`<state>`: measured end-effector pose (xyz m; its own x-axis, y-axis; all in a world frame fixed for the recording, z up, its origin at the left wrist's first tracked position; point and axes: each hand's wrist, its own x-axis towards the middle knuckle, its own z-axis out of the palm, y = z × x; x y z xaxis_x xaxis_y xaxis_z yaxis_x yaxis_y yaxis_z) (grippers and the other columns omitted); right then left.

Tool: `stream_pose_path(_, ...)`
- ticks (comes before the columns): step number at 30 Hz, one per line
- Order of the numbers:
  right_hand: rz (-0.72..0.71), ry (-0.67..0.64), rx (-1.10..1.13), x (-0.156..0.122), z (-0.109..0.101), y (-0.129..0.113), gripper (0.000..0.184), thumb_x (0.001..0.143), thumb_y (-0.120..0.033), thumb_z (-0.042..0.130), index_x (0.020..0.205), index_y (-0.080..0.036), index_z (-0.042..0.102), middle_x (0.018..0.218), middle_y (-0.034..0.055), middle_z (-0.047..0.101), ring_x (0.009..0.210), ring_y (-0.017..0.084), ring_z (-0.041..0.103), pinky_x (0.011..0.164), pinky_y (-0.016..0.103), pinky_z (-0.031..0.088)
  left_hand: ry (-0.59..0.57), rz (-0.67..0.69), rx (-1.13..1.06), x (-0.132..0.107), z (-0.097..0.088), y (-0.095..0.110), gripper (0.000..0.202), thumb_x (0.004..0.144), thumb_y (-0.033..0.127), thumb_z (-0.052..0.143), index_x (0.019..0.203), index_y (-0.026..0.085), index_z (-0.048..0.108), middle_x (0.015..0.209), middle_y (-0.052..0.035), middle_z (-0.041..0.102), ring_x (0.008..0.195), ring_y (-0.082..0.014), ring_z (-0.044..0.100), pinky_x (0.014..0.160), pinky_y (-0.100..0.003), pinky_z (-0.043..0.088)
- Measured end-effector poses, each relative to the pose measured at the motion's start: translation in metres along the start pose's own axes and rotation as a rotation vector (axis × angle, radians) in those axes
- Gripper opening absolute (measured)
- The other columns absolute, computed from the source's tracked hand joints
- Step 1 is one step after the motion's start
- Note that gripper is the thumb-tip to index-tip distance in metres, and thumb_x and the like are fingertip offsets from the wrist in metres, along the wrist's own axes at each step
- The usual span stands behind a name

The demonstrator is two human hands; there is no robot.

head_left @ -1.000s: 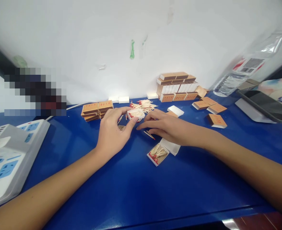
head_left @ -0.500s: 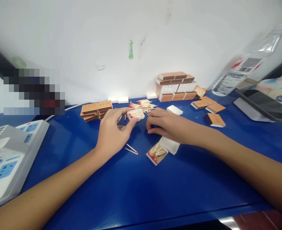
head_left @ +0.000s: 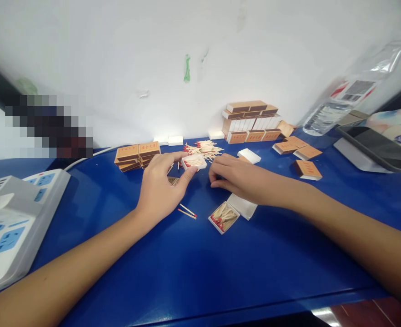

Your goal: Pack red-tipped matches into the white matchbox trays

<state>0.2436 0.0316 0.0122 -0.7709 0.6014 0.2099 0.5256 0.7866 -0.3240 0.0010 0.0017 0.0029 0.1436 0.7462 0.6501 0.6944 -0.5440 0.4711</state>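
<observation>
The left hand (head_left: pixel 160 184) pinched a match-filled white tray (head_left: pixel 195 161) — on the near side of the loose match pile (head_left: pixel 206 148). Beside it, the right hand (head_left: pixel 235 176) was curled — whether around anything, I couldn't tell. Another filled tray (head_left: pixel 224 217) lay on the tabletop (head_left: pixel 200 272).

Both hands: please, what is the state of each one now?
Left hand: closed on a white tray with matches inside.
Right hand: curled inward; whether it holds anything cannot be told.
</observation>
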Motion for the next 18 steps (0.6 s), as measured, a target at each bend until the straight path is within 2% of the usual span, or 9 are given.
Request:
stream_pose_path(4,-0.026,-0.038,0.082,0.0007,-0.0028,-0.0051,0.012,0.106,-0.023,0.054,0.112,-0.023,0.064,0.113,0.0093,0.061,0.104,0.024,0.057,0.086,0.037,0.045,-0.001,0.004,0.018,-0.0001,-0.0004,0.0003,0.025,0.095,0.033,0.076,0.118,0.021,0.074,0.111,-0.003,0.079,0.096,-0.0214,0.072,0.092,-0.038,0.057)
stream_pose_path(9,-0.01,-0.031,0.07,0.0003,-0.0016,-0.0044,0.013,0.106,-0.022,0.054,0.098,-0.021,0.064,0.106,0.0079,0.06,0.096,0.022,0.057,0.082,0.035,0.045,-0.013,-0.005,-0.001,-0.0003,-0.0002,-0.0005,0.027,0.095,0.034,0.076,0.119,0.022,0.074,0.11,-0.0026,0.079,0.094,-0.0211,0.071,0.089,-0.037,0.057)
stream_pose_path(18,0.02,0.001,-0.017,-0.0003,-0.0003,-0.0053,0.011,0.106,-0.025,0.056,0.097,-0.02,0.061,0.102,0.0061,0.06,0.085,0.018,0.056,0.074,0.033,0.04,-0.022,0.011,-0.001,-0.0003,-0.0002,-0.0006,0.027,0.095,0.033,0.077,0.12,0.022,0.074,0.109,-0.0024,0.079,0.093,-0.0201,0.071,0.089,-0.037,0.057)
